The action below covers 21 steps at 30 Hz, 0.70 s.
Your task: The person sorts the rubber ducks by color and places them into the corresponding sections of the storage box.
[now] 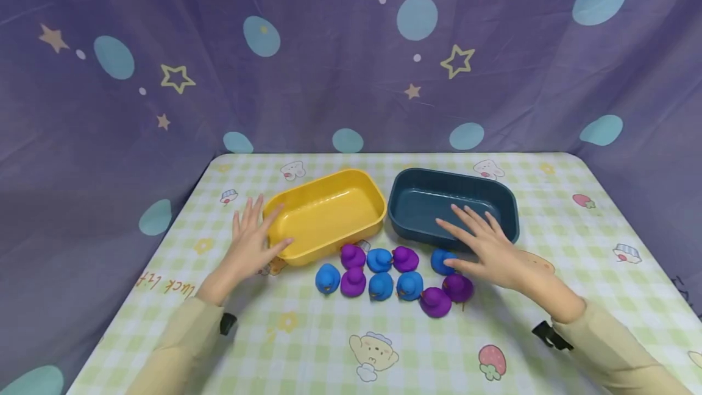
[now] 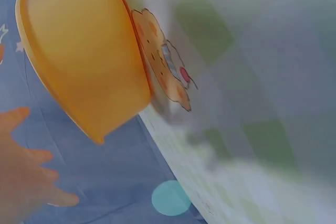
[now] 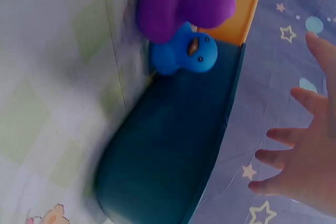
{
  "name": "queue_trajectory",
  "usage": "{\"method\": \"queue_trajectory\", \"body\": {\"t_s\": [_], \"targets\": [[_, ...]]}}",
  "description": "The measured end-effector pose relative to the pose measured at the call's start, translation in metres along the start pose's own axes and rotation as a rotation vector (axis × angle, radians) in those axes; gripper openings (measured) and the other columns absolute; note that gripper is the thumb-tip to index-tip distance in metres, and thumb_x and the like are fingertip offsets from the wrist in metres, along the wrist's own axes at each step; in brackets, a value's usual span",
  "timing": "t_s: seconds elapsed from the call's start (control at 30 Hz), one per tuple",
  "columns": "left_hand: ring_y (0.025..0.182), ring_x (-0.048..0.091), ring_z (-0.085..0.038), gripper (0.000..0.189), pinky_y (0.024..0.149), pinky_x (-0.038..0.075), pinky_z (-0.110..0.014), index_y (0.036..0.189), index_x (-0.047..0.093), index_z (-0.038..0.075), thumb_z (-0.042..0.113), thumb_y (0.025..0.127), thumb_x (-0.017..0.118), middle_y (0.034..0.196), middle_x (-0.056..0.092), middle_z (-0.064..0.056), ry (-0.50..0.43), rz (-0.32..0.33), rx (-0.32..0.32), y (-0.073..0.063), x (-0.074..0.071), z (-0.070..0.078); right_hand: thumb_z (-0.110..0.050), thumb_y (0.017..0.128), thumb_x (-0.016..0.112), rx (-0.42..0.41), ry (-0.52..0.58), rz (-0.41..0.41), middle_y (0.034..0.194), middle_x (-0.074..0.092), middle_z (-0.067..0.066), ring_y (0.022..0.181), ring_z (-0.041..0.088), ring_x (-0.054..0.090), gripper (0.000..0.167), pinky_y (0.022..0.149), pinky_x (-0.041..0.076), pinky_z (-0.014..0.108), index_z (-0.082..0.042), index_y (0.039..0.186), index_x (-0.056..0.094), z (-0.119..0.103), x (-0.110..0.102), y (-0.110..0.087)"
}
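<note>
My left hand, fingers spread, is at the left end of a yellow bin, with thumb and index finger overlapping its rim in the head view. Fingers also spread, my right hand hovers over the front of a dark teal bin. Its thumb overlaps a blue rubber duck in that view. Both bins have nothing inside. Several blue and purple rubber ducks, among them a purple duck and a blue duck, sit grouped in front of the bins. Neither hand holds anything.
A green-and-white checked cloth with cartoon prints covers the table. Behind the table hangs a purple curtain with stars and blue ovals. Dark straps show at both wrists, by the beige sleeves.
</note>
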State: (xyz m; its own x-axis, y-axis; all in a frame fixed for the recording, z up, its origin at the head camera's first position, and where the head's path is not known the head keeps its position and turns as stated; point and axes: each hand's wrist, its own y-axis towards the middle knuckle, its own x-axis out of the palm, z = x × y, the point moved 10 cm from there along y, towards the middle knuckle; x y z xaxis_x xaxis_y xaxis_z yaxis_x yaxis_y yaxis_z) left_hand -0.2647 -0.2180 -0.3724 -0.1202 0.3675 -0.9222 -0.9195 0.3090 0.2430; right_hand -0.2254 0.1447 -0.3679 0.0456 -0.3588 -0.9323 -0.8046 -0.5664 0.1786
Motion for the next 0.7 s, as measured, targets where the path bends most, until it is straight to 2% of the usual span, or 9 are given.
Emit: {"method": "queue_trajectory", "body": {"t_s": [0.23, 0.33, 0.57, 0.7], "targets": [[0.132, -0.003, -0.039, 0.066, 0.102, -0.004, -0.058, 0.136, 0.033, 0.011, 0.042, 0.083, 0.056, 0.144, 0.006, -0.024, -0.08, 0.044, -0.021, -0.004, -0.008, -0.012, -0.045, 0.081, 0.058, -0.088, -0.006, 0.027, 0.146, 0.016, 0.009, 0.131, 0.032, 0.017, 0.066, 0.106, 0.005, 0.05, -0.025, 0.138, 0.032, -0.016, 0.005, -0.006], [0.132, -0.001, -0.04, 0.065, 0.102, -0.001, -0.059, 0.136, 0.032, 0.011, 0.039, 0.084, 0.057, 0.145, 0.005, -0.023, -0.126, 0.052, -0.049, -0.006, -0.009, -0.019, -0.043, 0.079, 0.061, -0.122, 0.017, 0.05, 0.145, 0.02, 0.009, 0.131, 0.03, 0.021, 0.065, 0.106, 0.01, 0.049, -0.022, 0.136, 0.036, -0.022, 0.005, -0.007], [0.128, 0.011, -0.045, 0.063, 0.094, 0.017, -0.067, 0.138, 0.03, 0.011, 0.034, 0.085, 0.057, 0.144, 0.006, -0.021, -0.248, 0.05, -0.161, -0.012, -0.005, -0.039, -0.036, 0.075, 0.068, -0.172, 0.09, 0.084, 0.139, 0.034, 0.01, 0.122, 0.033, 0.036, 0.062, 0.093, 0.036, 0.05, -0.02, 0.131, 0.045, -0.031, 0.006, -0.01], [0.125, 0.02, -0.048, 0.062, 0.092, 0.023, -0.066, 0.138, 0.029, 0.01, 0.031, 0.086, 0.057, 0.143, 0.009, -0.023, -0.301, 0.059, -0.179, -0.013, -0.005, -0.043, -0.033, 0.074, 0.069, -0.193, 0.128, 0.091, 0.133, 0.041, 0.012, 0.117, 0.032, 0.042, 0.057, 0.088, 0.042, 0.048, -0.016, 0.126, 0.05, -0.035, 0.008, -0.01]]}}
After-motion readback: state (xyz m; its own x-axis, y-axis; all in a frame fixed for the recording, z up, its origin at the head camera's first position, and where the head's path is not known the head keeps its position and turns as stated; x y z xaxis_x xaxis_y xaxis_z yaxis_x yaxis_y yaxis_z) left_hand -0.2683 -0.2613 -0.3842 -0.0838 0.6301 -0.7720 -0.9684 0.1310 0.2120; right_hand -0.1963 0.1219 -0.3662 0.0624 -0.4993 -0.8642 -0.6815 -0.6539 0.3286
